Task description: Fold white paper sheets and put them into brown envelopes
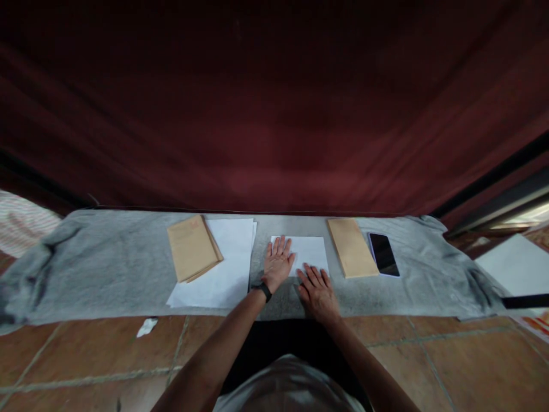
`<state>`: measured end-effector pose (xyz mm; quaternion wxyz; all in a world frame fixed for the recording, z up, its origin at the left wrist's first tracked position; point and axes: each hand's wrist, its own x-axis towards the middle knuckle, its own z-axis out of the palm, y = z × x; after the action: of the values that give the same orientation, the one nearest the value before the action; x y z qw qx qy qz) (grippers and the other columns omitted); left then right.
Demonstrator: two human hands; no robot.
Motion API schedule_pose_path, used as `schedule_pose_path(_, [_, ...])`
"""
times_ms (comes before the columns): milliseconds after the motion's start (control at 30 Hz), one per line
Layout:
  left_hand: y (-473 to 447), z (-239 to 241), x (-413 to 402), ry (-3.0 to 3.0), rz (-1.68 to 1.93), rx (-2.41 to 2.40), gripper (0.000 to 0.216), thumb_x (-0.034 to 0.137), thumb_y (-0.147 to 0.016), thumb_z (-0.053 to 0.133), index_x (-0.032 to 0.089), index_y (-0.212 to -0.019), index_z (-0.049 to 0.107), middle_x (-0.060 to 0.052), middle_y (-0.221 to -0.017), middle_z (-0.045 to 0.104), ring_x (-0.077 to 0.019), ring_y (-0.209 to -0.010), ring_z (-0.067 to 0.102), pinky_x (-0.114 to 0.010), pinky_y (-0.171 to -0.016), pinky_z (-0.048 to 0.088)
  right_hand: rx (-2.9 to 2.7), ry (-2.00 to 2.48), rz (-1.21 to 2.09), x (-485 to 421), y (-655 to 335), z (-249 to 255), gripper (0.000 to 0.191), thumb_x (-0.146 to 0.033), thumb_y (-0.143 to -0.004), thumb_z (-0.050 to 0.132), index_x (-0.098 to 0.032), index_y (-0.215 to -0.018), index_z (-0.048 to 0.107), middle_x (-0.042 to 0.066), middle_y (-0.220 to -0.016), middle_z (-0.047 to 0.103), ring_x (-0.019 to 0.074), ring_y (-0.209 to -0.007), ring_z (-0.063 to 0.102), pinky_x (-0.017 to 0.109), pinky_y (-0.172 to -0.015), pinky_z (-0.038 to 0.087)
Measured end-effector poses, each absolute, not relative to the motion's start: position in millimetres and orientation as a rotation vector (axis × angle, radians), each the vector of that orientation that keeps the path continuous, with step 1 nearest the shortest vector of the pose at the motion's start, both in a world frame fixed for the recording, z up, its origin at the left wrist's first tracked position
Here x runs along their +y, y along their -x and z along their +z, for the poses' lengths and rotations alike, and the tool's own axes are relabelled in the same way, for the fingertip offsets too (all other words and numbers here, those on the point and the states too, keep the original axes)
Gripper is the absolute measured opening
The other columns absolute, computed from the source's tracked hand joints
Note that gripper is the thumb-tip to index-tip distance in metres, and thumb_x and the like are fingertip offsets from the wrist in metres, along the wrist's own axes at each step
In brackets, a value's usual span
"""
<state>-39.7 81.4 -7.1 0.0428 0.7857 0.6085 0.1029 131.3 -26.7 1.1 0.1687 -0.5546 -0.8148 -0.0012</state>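
A white sheet of paper, which looks folded, lies flat on the grey cloth in front of me. My left hand rests on its left side with the fingers stretched out; a dark band circles that wrist. Over the paper's lower right edge lies my right hand, fingers apart and palm down. Neither hand grips anything. Left of the paper, a stack of white sheets is partly covered by brown envelopes. To the right sits another brown envelope stack.
A phone touches the right envelopes. The grey cloth covers a long narrow surface, with a dark red curtain-like sheet rising behind it. On the tiled floor lies a white scrap. A white board-like thing stands far right.
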Motion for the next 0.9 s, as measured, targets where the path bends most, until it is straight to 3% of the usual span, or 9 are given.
schedule_pose_path(233, [38.2,-0.9,70.4,-2.452,0.383,1.845,0.059,0.041,-0.103,0.036,0.014,-0.156,0.036,-0.015,-0.165,0.028,-0.0313,-0.154,0.021,-0.055,-0.125,0.014,-2.337,1.594,0.006,-26.5,-130.9,-1.1,0.047,-0.034,-0.103,0.045,-0.026,-0.149,0.049,0.008,-0.155,0.048,0.0282,-0.142,0.044,0.051,-0.121,0.024])
schedule_pose_path(433, [44.5,6.6,13.9,-2.660,0.383,1.446,0.052,0.036,-0.106,0.030,0.020,-0.155,0.037,-0.007,-0.165,0.031,-0.0216,-0.154,0.022,-0.046,-0.127,0.015,-2.405,1.586,-0.006,-28.7,-135.3,-5.8,0.046,-0.029,-0.105,0.037,-0.020,-0.147,0.052,0.010,-0.158,0.042,0.0297,-0.146,0.039,0.053,-0.122,0.021])
schedule_pose_path(667, [54.4,6.4,-7.3,-2.667,0.374,1.395,0.065,0.053,-0.104,0.034,0.012,-0.154,0.036,-0.014,-0.164,0.031,-0.0262,-0.154,0.022,-0.048,-0.126,0.013,-2.480,1.537,-0.050,-29.4,-142.8,-7.1,0.049,-0.028,-0.106,0.030,-0.020,-0.153,0.043,0.010,-0.163,0.034,0.0278,-0.150,0.032,0.052,-0.122,0.021])
schedule_pose_path(900, [54.2,1.5,-6.7,-2.687,0.411,1.360,0.069,0.059,-0.100,0.042,0.017,-0.154,0.038,-0.013,-0.164,0.030,-0.0286,-0.154,0.021,-0.051,-0.125,0.014,-2.432,1.521,-0.088,-29.5,-155.3,-14.0,0.054,-0.030,-0.107,0.028,-0.014,-0.159,0.029,0.015,-0.161,0.036,0.0271,-0.148,0.036,0.049,-0.120,0.027])
